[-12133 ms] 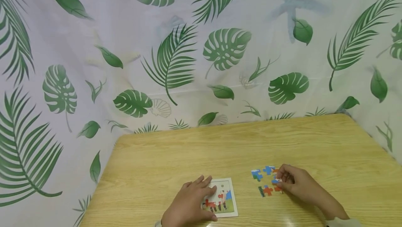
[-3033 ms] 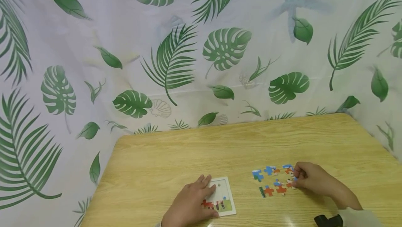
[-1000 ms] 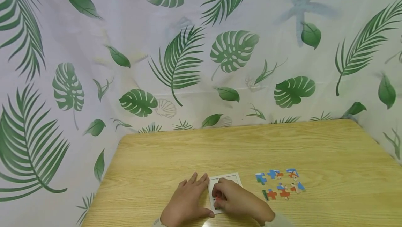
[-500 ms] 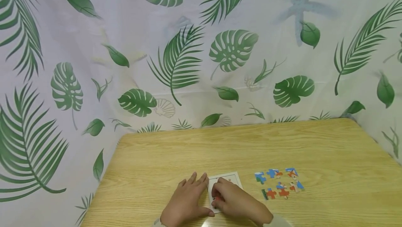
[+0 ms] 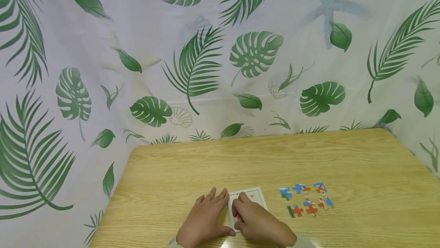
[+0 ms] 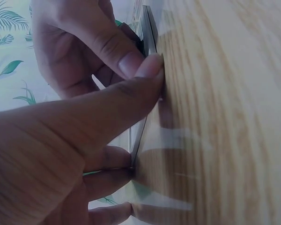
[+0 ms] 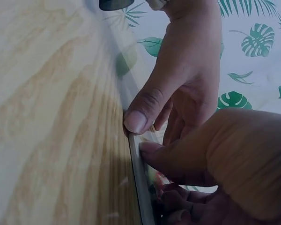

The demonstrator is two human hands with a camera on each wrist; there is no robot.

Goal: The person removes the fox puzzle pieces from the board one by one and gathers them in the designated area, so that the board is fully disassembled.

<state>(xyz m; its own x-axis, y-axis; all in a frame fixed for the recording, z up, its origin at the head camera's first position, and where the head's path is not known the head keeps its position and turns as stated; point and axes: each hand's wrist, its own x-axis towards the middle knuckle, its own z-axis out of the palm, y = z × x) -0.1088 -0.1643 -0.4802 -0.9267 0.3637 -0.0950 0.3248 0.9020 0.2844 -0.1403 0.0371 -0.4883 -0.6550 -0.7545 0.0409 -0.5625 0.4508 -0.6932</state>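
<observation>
A thin white-framed jigsaw tray (image 5: pixel 262 198) lies flat on the table. My left hand (image 5: pixel 205 217) rests along its left side, fingers spread, thumb at the near corner. Over the tray, my right hand (image 5: pixel 258 221) curls its fingers and pinches a red jigsaw piece (image 5: pixel 237 218), mostly hidden beneath them. In the right wrist view, the right thumb bends over the tray's edge (image 7: pixel 139 176), close to the left thumb. To the right of the tray, several loose jigsaw pieces (image 5: pixel 311 208) in blue, red and orange lie in two rough rows.
The wood-grain table (image 5: pixel 192 168) reaches back to a white curtain (image 5: pixel 213 65) printed with green leaves. More of this curtain hangs along the left and right sides.
Since 3 seconds ago, my right hand has gone left from the loose pieces to the tray. Over 12 seconds more pieces have joined the loose rows. The left hand stays beside the tray.
</observation>
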